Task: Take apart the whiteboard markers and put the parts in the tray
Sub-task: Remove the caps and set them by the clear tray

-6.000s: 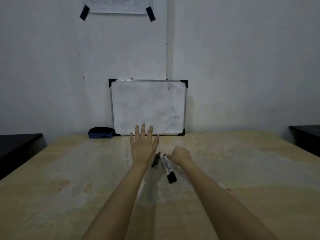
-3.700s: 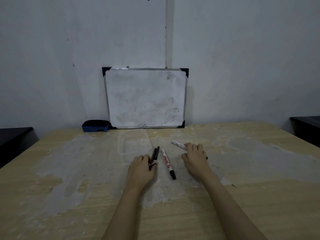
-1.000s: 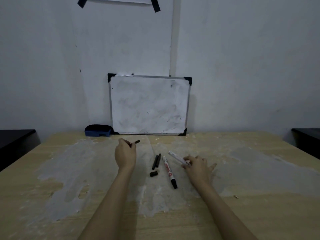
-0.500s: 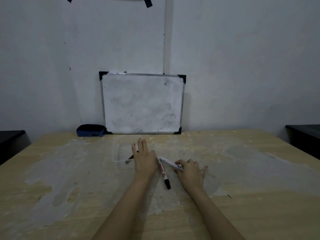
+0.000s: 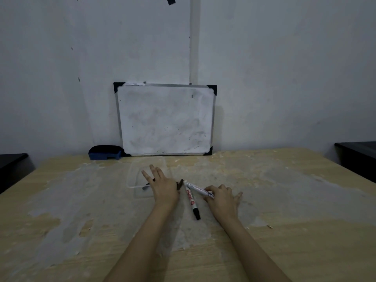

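Note:
A clear plastic tray [image 5: 136, 177] lies on the table in front of the whiteboard, with a small black part [image 5: 146, 187] inside near its front wall. My left hand [image 5: 163, 188] is flat with fingers spread over the tray's right side, holding nothing. Thin dark marker parts [image 5: 180, 183] stick out beside its right edge. A capped white marker [image 5: 191, 200] with red print lies between my hands, black cap toward me. My right hand [image 5: 222, 199] pinches the near end of a second white marker [image 5: 196, 188], whose far end touches the first marker's tip.
A whiteboard [image 5: 165, 120] leans on the wall at the table's back edge, with a blue eraser [image 5: 105, 152] to its left. Dark furniture stands off both table sides, on the left [image 5: 12, 165] and the right [image 5: 358, 157]. The wooden tabletop is worn and patchy.
My left hand, which held a small black piece over the tray a second ago, has opened and come down flat beside the dark parts. My right hand keeps its hold on the white marker.

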`<state>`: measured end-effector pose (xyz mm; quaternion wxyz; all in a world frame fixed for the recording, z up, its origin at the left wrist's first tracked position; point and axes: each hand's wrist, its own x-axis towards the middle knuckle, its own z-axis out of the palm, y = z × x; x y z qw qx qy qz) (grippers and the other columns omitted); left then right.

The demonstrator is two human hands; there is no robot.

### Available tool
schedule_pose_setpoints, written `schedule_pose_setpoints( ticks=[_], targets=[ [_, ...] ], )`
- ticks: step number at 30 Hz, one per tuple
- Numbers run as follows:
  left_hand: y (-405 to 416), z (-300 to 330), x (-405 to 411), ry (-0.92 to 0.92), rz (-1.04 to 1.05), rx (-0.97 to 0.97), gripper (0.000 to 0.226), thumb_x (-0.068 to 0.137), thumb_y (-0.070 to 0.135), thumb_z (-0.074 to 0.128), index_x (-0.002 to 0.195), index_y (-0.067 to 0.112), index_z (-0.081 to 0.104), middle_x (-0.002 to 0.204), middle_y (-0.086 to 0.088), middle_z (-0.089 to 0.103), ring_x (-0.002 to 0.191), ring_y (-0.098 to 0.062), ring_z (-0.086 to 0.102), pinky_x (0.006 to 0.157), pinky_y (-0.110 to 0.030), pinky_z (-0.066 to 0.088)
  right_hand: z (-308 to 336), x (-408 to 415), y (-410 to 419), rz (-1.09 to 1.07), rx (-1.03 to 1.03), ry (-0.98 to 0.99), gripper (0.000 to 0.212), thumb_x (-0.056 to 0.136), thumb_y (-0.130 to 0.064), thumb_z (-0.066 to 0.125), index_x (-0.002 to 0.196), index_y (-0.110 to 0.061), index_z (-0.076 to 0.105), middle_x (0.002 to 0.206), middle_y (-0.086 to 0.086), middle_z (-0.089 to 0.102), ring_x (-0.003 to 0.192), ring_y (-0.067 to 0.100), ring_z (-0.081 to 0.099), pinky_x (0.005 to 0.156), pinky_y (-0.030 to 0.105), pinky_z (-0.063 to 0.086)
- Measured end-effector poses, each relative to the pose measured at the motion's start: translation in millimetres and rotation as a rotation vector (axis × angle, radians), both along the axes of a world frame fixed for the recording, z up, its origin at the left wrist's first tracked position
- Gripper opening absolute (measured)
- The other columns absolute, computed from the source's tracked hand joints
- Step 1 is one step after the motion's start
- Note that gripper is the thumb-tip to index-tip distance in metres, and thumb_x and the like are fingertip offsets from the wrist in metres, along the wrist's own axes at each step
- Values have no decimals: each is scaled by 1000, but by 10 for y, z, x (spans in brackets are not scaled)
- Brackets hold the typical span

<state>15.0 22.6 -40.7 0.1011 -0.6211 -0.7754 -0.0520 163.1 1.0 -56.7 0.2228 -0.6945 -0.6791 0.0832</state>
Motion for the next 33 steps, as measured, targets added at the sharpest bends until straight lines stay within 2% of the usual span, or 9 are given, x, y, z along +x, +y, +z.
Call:
schedule_pose_setpoints(
  ticks=[6,9,14,17,20,22,26,31,33],
  targets=[
    [-82,-17,13,-33,-35,84,27,90,22,47,109,8,60,153,-23,19,143,-41,-1,110,-65,-8,10,2,-3,-11,12,16,28,93,-34,48,119,-30,56,123,4,56,123,25,41,112,63,6],
    [-135,-27,-5,-74,-51,193,30,92,24,47,115,7,55,147,-18,31,142,-34,13,112,-61,-9,11,3,-4,-35,47,34,26,94,-33,48,118,-30,57,122,2,57,122,24,42,111,63,8],
    [-246,-46,-54,-97,-98,300,26,88,23,55,112,14,53,113,-6,62,113,-27,51,116,-55,7,4,9,-22,-66,172,102,24,93,-27,51,115,-30,59,118,2,58,119,24,43,112,60,10],
    [-254,-42,-69,-15,-108,390,28,66,27,78,88,18,64,81,-1,70,85,-24,64,107,-54,28,-2,4,-27,-68,217,127,24,91,-25,54,114,-28,61,114,3,59,116,25,43,112,61,9],
    [-248,-33,-105,7,-134,408,29,63,25,81,86,18,64,79,-1,71,83,-26,64,106,-53,24,-17,6,-14,-81,244,152,23,89,-23,57,111,-26,62,112,5,60,115,27,44,111,61,9],
    [-253,1,-130,69,-160,465,33,52,26,87,76,18,65,68,0,70,73,-25,65,99,-52,23,-22,4,-5,-82,259,167,22,88,-21,58,110,-25,64,110,6,61,114,29,45,110,62,9],
    [-269,68,-134,124,-259,556,32,50,33,87,70,19,66,62,4,68,66,-21,65,92,-54,46,-38,2,4,-62,291,209,22,88,-18,60,108,-21,65,107,8,62,112,30,46,111,62,8],
    [-176,166,-155,213,-385,677,29,52,28,86,70,21,65,63,4,66,65,-21,63,96,-51,41,-45,17,2,-66,323,252,22,87,-16,60,109,-20,66,107,8,64,111,32,46,111,61,9],
    [-122,204,-155,263,-484,692,29,50,27,87,69,23,65,62,5,66,65,-19,64,91,-49,50,-42,1,-5,-51,334,241,22,86,-16,61,108,-20,66,107,7,64,111,31,47,111,61,8]
  ],
)
